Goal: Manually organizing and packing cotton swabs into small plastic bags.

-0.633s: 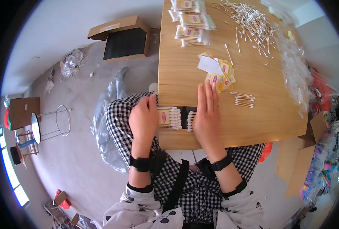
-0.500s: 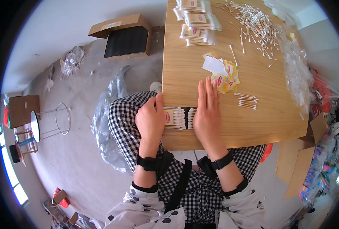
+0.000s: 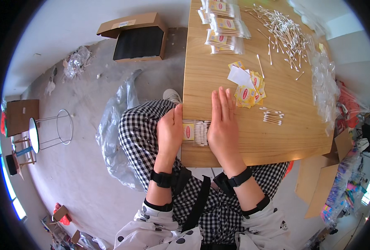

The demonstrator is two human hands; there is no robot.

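A flat row of cotton swabs (image 3: 201,132) with a small yellow card (image 3: 188,131) at its left end lies across the table's near left corner, between my hands. My left hand (image 3: 169,129) is at the table's left edge, its fingers curled and partly hidden, closed against the card end of the row. Flat and with fingers stretched forward, my right hand (image 3: 223,133) presses against the other end. Ahead of it lie loose yellow cards (image 3: 246,95) and a white slip (image 3: 238,75). Several loose swabs (image 3: 272,116) rest to its right.
Filled swab packs (image 3: 226,27) are stacked at the table's far left. A big heap of loose swabs (image 3: 282,27) spreads at the far right, beside clear plastic bags (image 3: 323,83). An open carton (image 3: 138,43) and a grey plastic bag (image 3: 118,129) are on the floor at left.
My right hand has slid left, closing the dark gap that split the swab row. My left hand stays at the row's left end. The view has shifted slightly.
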